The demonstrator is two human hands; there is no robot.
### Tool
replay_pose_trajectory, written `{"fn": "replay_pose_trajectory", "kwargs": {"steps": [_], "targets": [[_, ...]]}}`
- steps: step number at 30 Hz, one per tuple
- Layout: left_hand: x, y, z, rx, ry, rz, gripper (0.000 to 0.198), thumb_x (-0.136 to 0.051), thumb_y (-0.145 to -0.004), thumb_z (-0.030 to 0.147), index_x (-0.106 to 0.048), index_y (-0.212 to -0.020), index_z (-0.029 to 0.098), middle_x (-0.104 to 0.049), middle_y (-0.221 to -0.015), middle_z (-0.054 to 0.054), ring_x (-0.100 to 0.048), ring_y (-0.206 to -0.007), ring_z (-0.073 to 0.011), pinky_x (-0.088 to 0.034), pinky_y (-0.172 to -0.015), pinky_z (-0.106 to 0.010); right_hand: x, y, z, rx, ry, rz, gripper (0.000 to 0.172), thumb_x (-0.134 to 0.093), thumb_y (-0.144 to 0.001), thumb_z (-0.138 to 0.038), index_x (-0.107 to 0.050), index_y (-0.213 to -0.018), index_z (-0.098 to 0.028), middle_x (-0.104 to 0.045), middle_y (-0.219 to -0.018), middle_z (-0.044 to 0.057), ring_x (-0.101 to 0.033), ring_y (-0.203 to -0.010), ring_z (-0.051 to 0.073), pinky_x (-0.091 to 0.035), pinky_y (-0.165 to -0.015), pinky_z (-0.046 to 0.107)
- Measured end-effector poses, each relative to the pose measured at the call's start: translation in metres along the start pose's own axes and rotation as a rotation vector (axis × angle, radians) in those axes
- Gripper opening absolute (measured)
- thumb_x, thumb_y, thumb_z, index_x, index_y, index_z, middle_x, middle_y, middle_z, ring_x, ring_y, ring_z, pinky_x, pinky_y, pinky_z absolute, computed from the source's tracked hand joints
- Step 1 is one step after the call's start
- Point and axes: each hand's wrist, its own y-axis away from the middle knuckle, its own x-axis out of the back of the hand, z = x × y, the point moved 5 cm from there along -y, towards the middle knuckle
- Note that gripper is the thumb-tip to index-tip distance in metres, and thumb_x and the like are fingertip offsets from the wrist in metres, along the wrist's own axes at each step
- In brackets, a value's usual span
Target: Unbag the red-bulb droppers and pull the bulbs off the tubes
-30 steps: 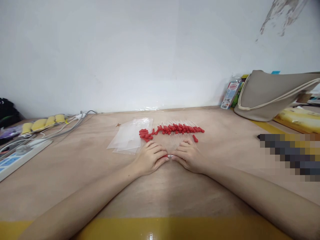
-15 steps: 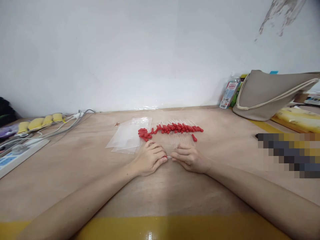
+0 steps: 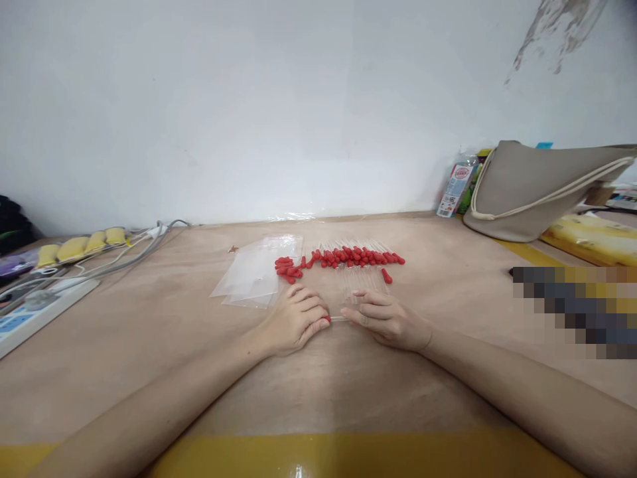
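My left hand lies low over the table, its thumb and fingers closed on a red rubber dropper bulb. A thin clear glass tube runs from that bulb to the fingertips of my right hand, which pinch its other end. Beyond my hands lies a row of red bulbs, with several glass tubes standing out behind them. More loose glass tubes lie just past my right hand, a single red bulb beside them. Another small pile of red bulbs is past my left hand.
Clear plastic bags lie flat at the back left. A power strip with cables is at the far left, near yellow packets. To the right are a grey bag, a labelled bottle and a yellow package.
The fingers of my right hand have straightened and the hand has shifted slightly right and down. More of the glass tube shows between my hands. My left hand keeps its hold on the bulb.
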Motion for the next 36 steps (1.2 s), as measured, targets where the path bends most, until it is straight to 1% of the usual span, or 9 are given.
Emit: {"fn": "replay_pose_trajectory", "kwargs": {"steps": [4, 6, 10, 13, 17, 21, 26, 31, 36], "targets": [[0.002, 0.009, -0.005, 0.040, 0.032, 0.023, 0.019, -0.039, -0.090, 0.025, -0.056, -0.087, 0.018, -0.060, -0.093, -0.004, -0.050, -0.088, -0.0166, -0.036, -0.082, -0.034, 0.008, 0.006, 0.005, -0.041, 0.011, 0.010, 0.041, -0.045, -0.084, -0.011, -0.045, -0.125, -0.017, -0.058, -0.074, 0.001, -0.051, -0.073, 0.014, -0.046, -0.091, 0.039], [0.006, 0.016, -0.014, 0.108, 0.071, 0.079, 0.019, -0.038, -0.091, 0.024, -0.056, -0.088, 0.018, -0.057, -0.093, -0.005, -0.050, -0.086, -0.0157, -0.039, -0.080, -0.031, 0.014, 0.011, 0.017, -0.154, 0.038, 0.076, 0.039, -0.046, -0.084, -0.012, -0.049, -0.122, -0.019, -0.058, -0.075, 0.002, -0.052, -0.075, 0.015, -0.047, -0.087, 0.038], [0.024, 0.020, -0.045, 0.300, 0.088, 0.245, 0.022, -0.038, -0.090, 0.025, -0.057, -0.096, 0.017, -0.050, -0.093, -0.007, -0.050, -0.088, -0.0160, -0.043, -0.078, -0.029, 0.020, 0.022, 0.046, -0.480, 0.119, 0.158, 0.033, -0.044, -0.084, -0.014, -0.055, -0.115, -0.017, -0.057, -0.077, 0.006, -0.051, -0.073, 0.016, -0.048, -0.068, 0.032], [0.039, 0.010, -0.076, 0.483, 0.028, 0.291, 0.026, -0.037, -0.088, 0.024, -0.059, -0.099, 0.016, -0.049, -0.091, -0.007, -0.051, -0.086, -0.0167, -0.043, -0.080, -0.031, 0.018, 0.026, 0.056, -0.600, 0.208, 0.102, 0.029, -0.044, -0.083, -0.016, -0.058, -0.108, -0.015, -0.060, -0.082, 0.007, -0.052, -0.077, 0.017, -0.043, -0.072, 0.032], [0.048, -0.007, -0.114, 0.671, 0.000, 0.214, 0.024, -0.043, -0.081, 0.022, -0.059, -0.098, 0.016, -0.054, -0.080, -0.004, -0.054, -0.074, -0.0159, -0.044, -0.072, -0.030, 0.020, 0.029, 0.061, -0.730, 0.313, 0.040, 0.020, -0.047, -0.080, -0.020, -0.062, -0.095, -0.017, -0.063, -0.078, 0.004, -0.054, -0.078, 0.017, -0.034, -0.076, 0.032], [0.041, -0.016, -0.134, 0.758, 0.050, 0.084, 0.021, -0.051, -0.074, 0.027, -0.055, -0.092, 0.017, -0.059, -0.075, -0.001, -0.055, -0.065, -0.0144, -0.042, -0.061, -0.025, 0.025, 0.031, 0.064, -0.792, 0.371, 0.042, 0.014, -0.048, -0.079, -0.020, -0.061, -0.085, -0.017, -0.063, -0.073, 0.002, -0.055, -0.073, 0.015, -0.028, -0.075, 0.031], [0.032, -0.016, -0.137, 0.760, 0.040, -0.002, 0.017, -0.053, -0.071, 0.036, -0.057, -0.071, 0.019, -0.062, -0.071, 0.000, -0.056, -0.066, -0.0153, -0.041, -0.061, -0.025, 0.022, 0.031, 0.070, -0.834, 0.377, 0.003, 0.014, -0.047, -0.079, -0.020, -0.060, -0.080, -0.018, -0.065, -0.075, 0.002, -0.055, -0.074, 0.015, -0.024, -0.073, 0.030], [0.041, -0.021, -0.135, 0.776, -0.033, 0.012, 0.026, -0.047, -0.076, 0.041, -0.060, -0.076, 0.018, -0.065, -0.081, -0.002, -0.058, -0.069, -0.0151, -0.041, -0.063, -0.025, 0.018, 0.032, 0.071, -0.838, 0.405, -0.021, 0.015, -0.047, -0.080, -0.020, -0.061, -0.078, -0.017, -0.066, -0.074, 0.003, -0.055, -0.074, 0.016, -0.022, -0.073, 0.031], [0.042, -0.040, -0.139, 0.818, -0.103, -0.077, 0.022, -0.051, -0.073, 0.035, -0.065, -0.074, 0.019, -0.067, -0.081, -0.004, -0.060, -0.075, -0.0179, -0.043, -0.066, -0.025, 0.012, 0.033, 0.071, -0.821, 0.480, -0.092, 0.017, -0.047, -0.079, -0.019, -0.063, -0.078, -0.018, -0.066, -0.075, 0.004, -0.054, -0.077, 0.017, -0.022, -0.076, 0.034]]}}
